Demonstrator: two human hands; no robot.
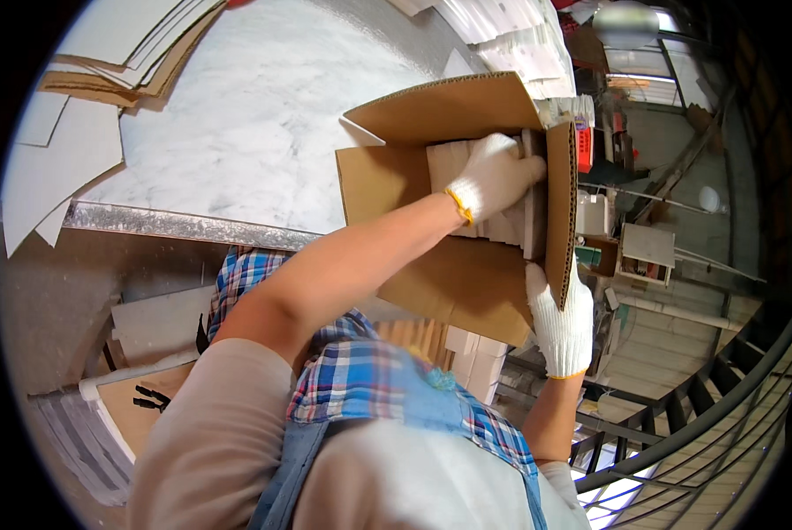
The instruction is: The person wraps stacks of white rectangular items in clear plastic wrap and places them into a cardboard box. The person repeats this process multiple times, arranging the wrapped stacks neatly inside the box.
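Observation:
An open brown cardboard box (466, 283) hangs tilted over the near edge of the table, flaps spread. Several flat white packs (512, 225) stand on edge inside it, side by side. My left hand (493, 177), in a white knit glove, reaches into the box and lies over the tops of the packs, fingers curled around them. My right hand (559, 327), also gloved, grips the box from below at its near right corner, beside the upright right flap (562, 203).
A white marble-patterned table top (254, 106) with a metal front edge (184, 225) carries flat cardboard sheets (122, 53) at far left and white stacks (511, 26) at the back. Small white boxes (475, 358) sit below the box. A dark railing (696, 424) curves at right.

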